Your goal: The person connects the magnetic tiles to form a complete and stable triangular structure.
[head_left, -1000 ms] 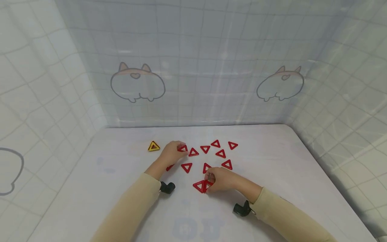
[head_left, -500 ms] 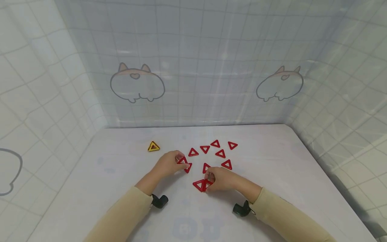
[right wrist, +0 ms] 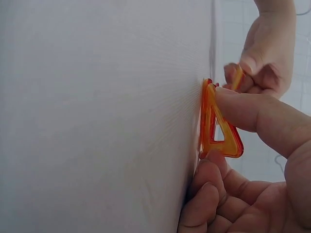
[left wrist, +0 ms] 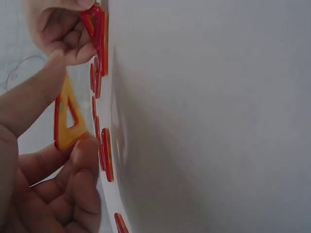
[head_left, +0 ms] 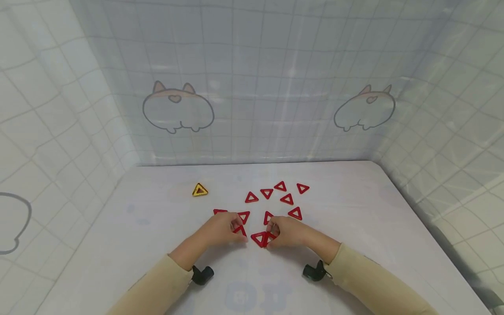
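Note:
My left hand (head_left: pixel 223 228) pinches a red see-through triangular tile (left wrist: pixel 61 119) between thumb and fingers, raised off the table in the left wrist view. Close to its right, my right hand (head_left: pixel 289 232) pinches another red triangular tile (right wrist: pixel 227 148) by its edges, tilted up from the table. That tile meets a flat-looking red triangular tile (head_left: pixel 254 238) just left of the right fingertips. Behind the left hand, two red triangular tiles (head_left: pixel 219 211) (head_left: pixel 246 216) lie partly covered. Beyond the right hand lies one more red tile (head_left: pixel 267 217).
Several loose red triangular tiles (head_left: pixel 288 204) are scattered toward the back right of the white table (head_left: pixel 354 210). A yellow triangular piece (head_left: pixel 194 193) lies at the back left. Hanging white grid-patterned sheets (head_left: pixel 252 131) enclose the back and sides.
With a red triangular tile in its fingers, my left hand has come from the back of the group toward the front, close to my right hand. The right hand has stayed nearly still.

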Available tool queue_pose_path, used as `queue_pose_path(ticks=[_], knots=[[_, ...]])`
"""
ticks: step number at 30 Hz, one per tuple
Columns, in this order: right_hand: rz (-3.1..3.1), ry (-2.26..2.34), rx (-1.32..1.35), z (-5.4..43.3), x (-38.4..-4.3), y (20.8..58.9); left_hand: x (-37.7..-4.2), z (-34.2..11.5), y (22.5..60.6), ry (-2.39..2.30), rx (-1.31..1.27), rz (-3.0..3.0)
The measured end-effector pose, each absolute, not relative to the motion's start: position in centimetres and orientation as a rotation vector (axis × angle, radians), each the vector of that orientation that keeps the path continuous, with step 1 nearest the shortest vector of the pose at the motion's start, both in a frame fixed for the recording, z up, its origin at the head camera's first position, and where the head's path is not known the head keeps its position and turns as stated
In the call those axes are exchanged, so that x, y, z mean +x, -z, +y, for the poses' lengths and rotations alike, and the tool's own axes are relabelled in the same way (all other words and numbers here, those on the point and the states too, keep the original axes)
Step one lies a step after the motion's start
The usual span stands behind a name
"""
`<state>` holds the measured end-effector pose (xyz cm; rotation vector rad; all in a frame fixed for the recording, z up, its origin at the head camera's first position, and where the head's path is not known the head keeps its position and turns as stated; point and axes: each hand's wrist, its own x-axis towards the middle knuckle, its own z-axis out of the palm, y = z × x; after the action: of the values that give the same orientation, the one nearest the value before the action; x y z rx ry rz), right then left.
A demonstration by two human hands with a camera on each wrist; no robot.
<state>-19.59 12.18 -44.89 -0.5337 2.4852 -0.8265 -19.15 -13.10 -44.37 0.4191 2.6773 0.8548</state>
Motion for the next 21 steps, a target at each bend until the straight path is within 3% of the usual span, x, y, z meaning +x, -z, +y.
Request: queue_pose_path(ticks=[21], knots=[[2.492,0.805,-0.522,12.0,-19.6,44.6,-17.8,-12.8,44.6,-0.754,0.487,2.621]])
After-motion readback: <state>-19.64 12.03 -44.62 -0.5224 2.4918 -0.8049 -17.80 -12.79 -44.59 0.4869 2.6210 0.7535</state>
